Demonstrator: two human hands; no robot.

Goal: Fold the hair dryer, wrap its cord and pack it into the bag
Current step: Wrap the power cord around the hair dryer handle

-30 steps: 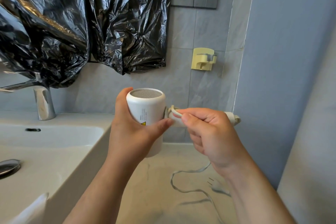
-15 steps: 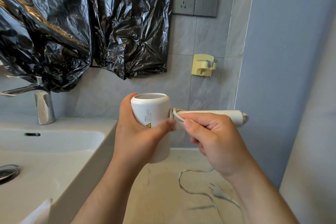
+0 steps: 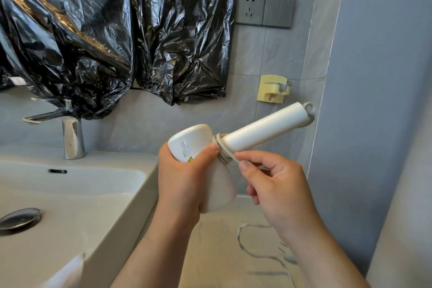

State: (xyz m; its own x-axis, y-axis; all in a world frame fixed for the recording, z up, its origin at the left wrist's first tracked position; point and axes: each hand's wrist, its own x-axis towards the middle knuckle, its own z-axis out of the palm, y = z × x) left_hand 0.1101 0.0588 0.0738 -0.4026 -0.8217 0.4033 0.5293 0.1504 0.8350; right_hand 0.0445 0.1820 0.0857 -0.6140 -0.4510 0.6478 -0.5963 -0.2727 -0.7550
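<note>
1. Black plastic sheeting [image 3: 93,42], crumpled and shiny, hangs on the tiled wall and fills the upper left of the frame.
2. A white basin [image 3: 70,194] takes up the lower left, with a metal drain stopper [image 3: 21,218] at the far left edge.
3. The pale marbled desk [image 3: 222,252] runs along the bottom centre, to the right of the basin.
4. My left hand [image 3: 182,177], in the middle of the frame, is wrapped round the body of the white hair dryer [image 3: 194,142]. My thumb lies across its front just beside the warning label, and I hold the dryer up in the air above the desk.
5. My right hand [image 3: 275,184], just to the right of it, has its fingers curled and pinches the cord [image 3: 224,149] between thumb and forefinger.
6. The dryer's handle [image 3: 261,128] sticks out straight, pointing up and to the right toward the corner of the wall, with a small hanging loop at its far end.
7. A chrome tap [image 3: 72,140] stands at the back of the basin, left of centre.
8. A grey socket plate [image 3: 264,9] sits on the wall at the upper right, and a yellow hook [image 3: 273,89] is fixed below it.
9. The cord is looped a few turns around the joint where the handle meets the body. The rest trails down behind my right forearm and lies in loose curves on the desk at the lower right.
10. The plug [image 3: 288,256] rests on the desk at the lower right, partly hidden by my right forearm.
</note>
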